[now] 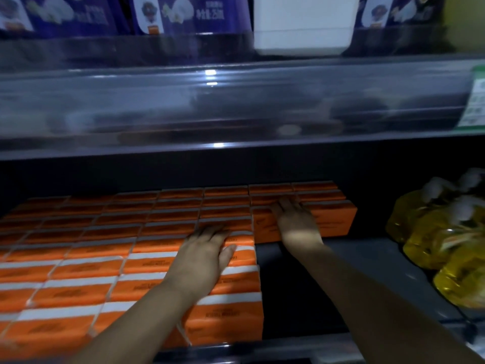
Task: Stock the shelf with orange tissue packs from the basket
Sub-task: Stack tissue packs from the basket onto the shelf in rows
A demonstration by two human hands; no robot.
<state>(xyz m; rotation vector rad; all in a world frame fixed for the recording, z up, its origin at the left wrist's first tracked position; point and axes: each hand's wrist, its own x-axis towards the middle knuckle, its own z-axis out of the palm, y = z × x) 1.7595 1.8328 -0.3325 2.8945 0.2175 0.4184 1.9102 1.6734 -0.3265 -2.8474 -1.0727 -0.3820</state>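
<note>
Rows of orange tissue packs (110,248) with white stripes cover the left and middle of the dark lower shelf (372,261). My left hand (202,256) lies flat on top of the packs at the right end of the front rows, fingers spread. My right hand (296,222) rests palm down over the front face of a block of orange packs at the back right (333,219), fingers reaching onto its top. Neither hand is closed around a pack. The basket is out of view.
A bare stretch of shelf lies in front of the back right block. Yellow oil bottles in bags (441,232) stand at the right. A clear shelf rail (236,106) hangs above, with purple packages (183,14) and a white container (301,24) on the upper shelf.
</note>
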